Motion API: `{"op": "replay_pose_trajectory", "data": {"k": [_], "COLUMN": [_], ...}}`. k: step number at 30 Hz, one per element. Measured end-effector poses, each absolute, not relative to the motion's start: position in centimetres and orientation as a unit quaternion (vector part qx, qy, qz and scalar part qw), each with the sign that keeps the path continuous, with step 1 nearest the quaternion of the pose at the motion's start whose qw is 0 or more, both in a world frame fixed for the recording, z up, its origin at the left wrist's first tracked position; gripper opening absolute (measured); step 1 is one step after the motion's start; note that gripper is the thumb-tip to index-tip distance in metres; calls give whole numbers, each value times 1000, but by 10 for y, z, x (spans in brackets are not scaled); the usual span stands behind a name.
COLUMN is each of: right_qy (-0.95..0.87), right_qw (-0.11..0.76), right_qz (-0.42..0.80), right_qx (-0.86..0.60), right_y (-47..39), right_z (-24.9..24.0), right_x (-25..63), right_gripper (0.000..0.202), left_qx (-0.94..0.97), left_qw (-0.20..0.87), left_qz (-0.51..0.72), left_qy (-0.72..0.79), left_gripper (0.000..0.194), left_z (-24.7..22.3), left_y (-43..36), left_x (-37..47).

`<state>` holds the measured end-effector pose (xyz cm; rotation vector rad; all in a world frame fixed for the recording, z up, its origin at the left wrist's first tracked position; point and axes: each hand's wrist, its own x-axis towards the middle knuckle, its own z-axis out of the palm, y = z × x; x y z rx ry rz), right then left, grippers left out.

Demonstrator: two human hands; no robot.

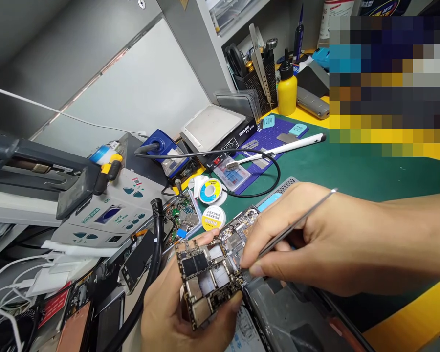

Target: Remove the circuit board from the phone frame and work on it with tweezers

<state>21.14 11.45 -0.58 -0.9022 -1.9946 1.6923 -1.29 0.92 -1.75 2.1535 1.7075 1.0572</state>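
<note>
My left hand (pixel 165 308) grips a phone circuit board (pixel 196 264) by its edges, tilted up at bottom centre, with the thumb on the right side. The board carries chips and metal shields. My right hand (pixel 315 249) pinches a thin metal tool (pixel 304 220) like a pen. One end rises past the knuckles; the working tip is hidden by the fingers close to the board's right side. Below that hand lies an opened phone body (pixel 293 308), dark inside, with exposed parts (pixel 238 239) along its upper end.
A grey soldering station (pixel 110 215) and black hose (pixel 156 259) stand left. Behind are a flat heating plate (pixel 214 127), a white brush (pixel 297 146), a solder wick spool (pixel 209 190), a round tin (pixel 213 218) and a yellow bottle (pixel 287 93). A cable loops across the green mat (pixel 388 171).
</note>
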Motion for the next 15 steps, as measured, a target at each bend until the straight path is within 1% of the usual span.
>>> {"op": "replay_pose_trajectory", "data": {"k": [4, 12, 15], "right_qy": [-715, -699, -708], "right_qw": [191, 160, 167], "right_qz": [598, 626, 615], "right_qx": [-308, -306, -303], "right_y": [114, 117, 118], "right_z": [-5, -3, -3], "right_x": [213, 214, 214], "right_gripper": [18, 18, 19], "left_qx": [733, 718, 726], "left_qw": [98, 108, 98], "left_qz": [338, 364, 357], "left_qy": [582, 583, 579], "left_gripper": [61, 55, 55], "left_z": [-16, -17, -16], "left_y": [9, 11, 12], "left_x": [-14, -9, -9]}}
